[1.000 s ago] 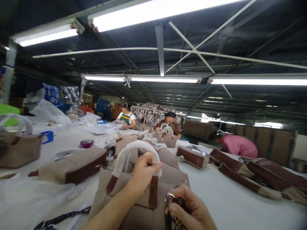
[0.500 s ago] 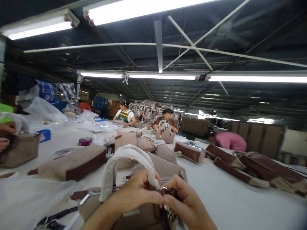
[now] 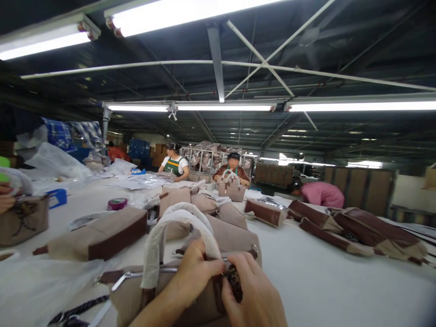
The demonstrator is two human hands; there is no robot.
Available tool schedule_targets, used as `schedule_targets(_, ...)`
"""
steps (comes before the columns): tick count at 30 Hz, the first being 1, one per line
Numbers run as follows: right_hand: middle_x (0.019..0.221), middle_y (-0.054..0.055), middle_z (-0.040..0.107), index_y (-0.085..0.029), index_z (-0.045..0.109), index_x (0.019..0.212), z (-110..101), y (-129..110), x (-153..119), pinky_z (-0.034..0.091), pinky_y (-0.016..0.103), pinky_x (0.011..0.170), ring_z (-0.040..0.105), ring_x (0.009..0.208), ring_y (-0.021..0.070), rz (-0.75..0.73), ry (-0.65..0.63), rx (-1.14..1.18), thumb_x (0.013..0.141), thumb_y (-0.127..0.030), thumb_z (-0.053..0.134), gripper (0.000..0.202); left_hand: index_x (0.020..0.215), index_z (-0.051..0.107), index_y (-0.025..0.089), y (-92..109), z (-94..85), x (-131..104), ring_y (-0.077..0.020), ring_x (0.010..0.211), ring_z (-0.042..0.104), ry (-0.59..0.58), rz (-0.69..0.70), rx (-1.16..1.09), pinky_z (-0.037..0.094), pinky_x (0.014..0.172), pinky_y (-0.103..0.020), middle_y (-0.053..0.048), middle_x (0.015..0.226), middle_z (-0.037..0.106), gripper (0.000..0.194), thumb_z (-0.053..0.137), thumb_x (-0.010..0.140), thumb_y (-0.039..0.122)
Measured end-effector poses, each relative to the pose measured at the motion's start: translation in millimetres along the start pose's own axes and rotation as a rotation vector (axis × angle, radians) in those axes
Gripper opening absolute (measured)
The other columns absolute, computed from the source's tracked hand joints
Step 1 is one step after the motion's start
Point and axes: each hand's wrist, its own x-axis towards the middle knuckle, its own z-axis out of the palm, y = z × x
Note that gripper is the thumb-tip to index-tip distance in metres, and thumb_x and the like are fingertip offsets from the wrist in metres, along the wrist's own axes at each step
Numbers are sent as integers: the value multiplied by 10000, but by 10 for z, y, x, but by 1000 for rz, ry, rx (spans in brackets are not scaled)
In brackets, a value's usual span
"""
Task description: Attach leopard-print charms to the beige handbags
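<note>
A beige handbag [image 3: 129, 297] with brown trim and a silver zip lies right in front of me. Its two handles [image 3: 152, 245] are wrapped in white padding. My left hand [image 3: 194, 274] is closed around the base of the near handle, its thumb pressed on the right side. Close against it, my right hand [image 3: 255, 290] pinches a leopard-print piece [image 3: 235, 281] with dark parts beside the handle's foot. The fingers hide how that piece meets the bag. A dark braided cord [image 3: 80, 309] lies at the bag's lower left.
More beige bags [image 3: 98, 234] lie left and ahead. Brown-bottomed bags [image 3: 378, 231] are spread along the right of the white table [image 3: 327, 277]. Purple tape [image 3: 116, 204] and clear plastic [image 3: 44, 281] lie leftward. Co-workers [image 3: 175, 163] sit across; another person's hand [image 3: 5, 197] is at far left.
My right hand has turned, its back now facing me more, and covers more of the leopard-print piece. The metal ring seen between my hands is now hidden. The view has shifted slightly.
</note>
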Motion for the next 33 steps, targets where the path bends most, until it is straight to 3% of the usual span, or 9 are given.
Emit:
schedule_targets(5,847,55,646,-247,566,887,49,52,-6,552,346,655,653,769,254,-82,23,-68,791,-153,476,163,598,526,182,23,5,-2,-99,519,419,-7,-7,-37,310,532,-233,75,526,481,144,642,517,152)
schedule_targets(11,947,97,686,-198,582,1035,147,243,-55,602,313,718,691,844,234,-308,159,-123,788,-134,532,260,598,538,179,23,31,-9,-96,508,424,10,-20,-68,323,530,-228,75,509,490,122,627,517,159)
schedule_targets(17,876,81,668,-201,597,994,205,247,-71,588,300,654,677,754,207,-302,154,8,852,-112,462,215,615,545,180,-29,45,17,-95,500,417,38,-38,-64,322,520,-227,74,511,503,141,642,513,167)
schedule_targets(24,793,66,622,-185,616,937,144,203,-27,551,271,627,632,696,186,-323,60,67,864,-74,425,233,629,546,179,5,43,4,-94,514,433,35,-59,-20,342,518,-222,77,518,492,143,654,536,188)
schedule_targets(30,785,45,600,-204,561,826,87,221,-16,503,259,606,598,689,174,-341,-8,118,865,-59,424,204,687,595,164,100,-84,27,-137,576,511,-94,-117,28,426,535,-255,29,605,563,218,676,565,325)
schedule_targets(33,786,41,579,-214,543,806,158,256,-65,489,262,608,579,695,175,-324,-48,152,874,-75,397,213,649,593,163,181,-146,71,-131,569,509,-94,-49,75,414,541,-251,21,592,565,188,654,585,329)
